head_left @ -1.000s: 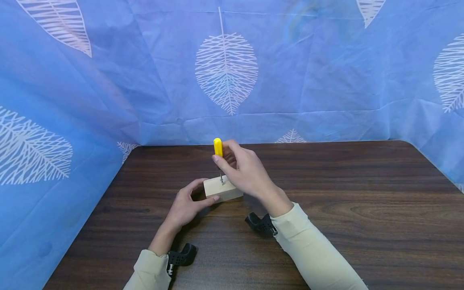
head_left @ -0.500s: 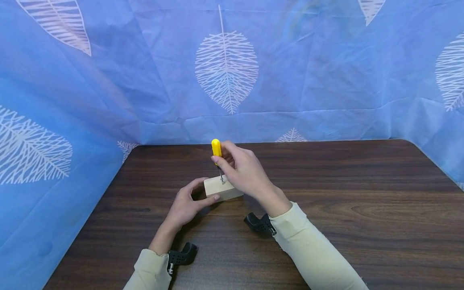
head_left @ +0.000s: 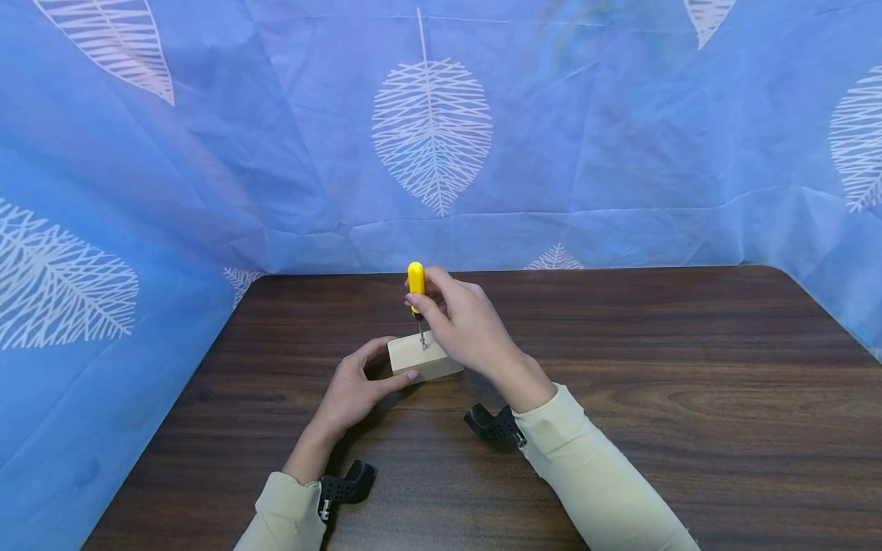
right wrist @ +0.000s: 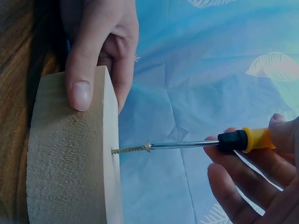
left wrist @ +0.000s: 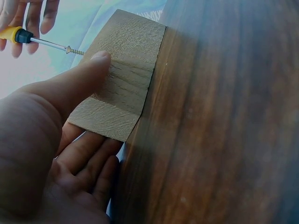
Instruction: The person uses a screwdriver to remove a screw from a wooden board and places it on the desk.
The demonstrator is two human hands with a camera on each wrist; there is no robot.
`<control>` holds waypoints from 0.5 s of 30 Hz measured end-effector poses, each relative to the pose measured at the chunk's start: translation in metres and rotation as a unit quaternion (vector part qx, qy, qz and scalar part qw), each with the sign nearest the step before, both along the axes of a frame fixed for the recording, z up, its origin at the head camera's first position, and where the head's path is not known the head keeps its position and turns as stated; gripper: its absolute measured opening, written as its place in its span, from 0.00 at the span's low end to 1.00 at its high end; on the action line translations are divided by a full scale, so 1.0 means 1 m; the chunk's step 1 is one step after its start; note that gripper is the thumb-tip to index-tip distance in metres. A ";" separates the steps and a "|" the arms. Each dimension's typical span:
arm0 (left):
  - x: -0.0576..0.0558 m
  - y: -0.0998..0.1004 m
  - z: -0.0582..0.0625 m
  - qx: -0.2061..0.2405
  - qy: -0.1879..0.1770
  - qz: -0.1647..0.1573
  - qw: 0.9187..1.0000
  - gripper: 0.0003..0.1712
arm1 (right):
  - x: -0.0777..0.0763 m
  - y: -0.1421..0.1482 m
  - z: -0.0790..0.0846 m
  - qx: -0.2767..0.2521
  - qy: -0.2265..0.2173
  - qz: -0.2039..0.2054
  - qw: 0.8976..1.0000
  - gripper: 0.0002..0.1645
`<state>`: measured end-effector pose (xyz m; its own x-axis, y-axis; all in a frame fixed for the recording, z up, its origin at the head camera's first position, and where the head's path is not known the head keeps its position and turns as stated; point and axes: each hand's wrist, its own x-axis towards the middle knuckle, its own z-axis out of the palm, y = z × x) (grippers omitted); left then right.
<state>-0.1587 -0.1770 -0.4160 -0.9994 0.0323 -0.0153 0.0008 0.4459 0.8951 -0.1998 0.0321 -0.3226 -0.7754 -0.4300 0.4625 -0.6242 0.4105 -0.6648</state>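
A pale wooden block (head_left: 430, 369) lies on the dark table. My left hand (head_left: 354, 386) grips its left end, thumb on the near side face and fingers behind. Above the block, my right hand (head_left: 475, 325) pinches the yellow handle of a screwdriver (head_left: 416, 279) between thumb and fingers. In the right wrist view the screwdriver's shaft meets the head of a brass-coloured screw (right wrist: 131, 149), whose tip stands in the block's top face. Much of the screw's thread shows outside the wood. The left wrist view also shows the screw (left wrist: 74, 51) at the driver's tip, behind my left thumb.
The brown wood-grain table (head_left: 654, 428) spreads around the block. A blue cloth with white leaf prints (head_left: 310, 153) hangs behind its far edge and along its left side. A black wrist-camera mount (head_left: 347, 484) juts from the left cuff, another (head_left: 492, 423) from the right.
The screwdriver's handle leans slightly left half a second ago and now stands more upright, with the right fingers shifted a little on it. The left hand and block stay in place.
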 end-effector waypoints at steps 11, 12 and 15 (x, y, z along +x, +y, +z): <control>0.002 0.001 0.000 -0.006 -0.007 0.005 1.000 0.33 | 0.000 0.000 0.000 -0.010 -0.014 0.006 1.000 0.12; 0.001 0.001 0.001 -0.006 -0.007 0.005 1.000 0.33 | -0.001 0.000 0.000 -0.008 -0.014 0.008 1.000 0.12; 0.000 0.001 0.001 -0.005 -0.005 0.004 1.000 0.33 | -0.001 0.000 0.002 -0.006 -0.020 0.017 1.000 0.13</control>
<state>-0.1583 -0.1762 -0.4153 -0.9994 0.0247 -0.0250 -0.0111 0.4549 0.8905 -0.2007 0.0323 -0.3203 -0.7784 -0.4515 0.4362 -0.6104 0.3818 -0.6940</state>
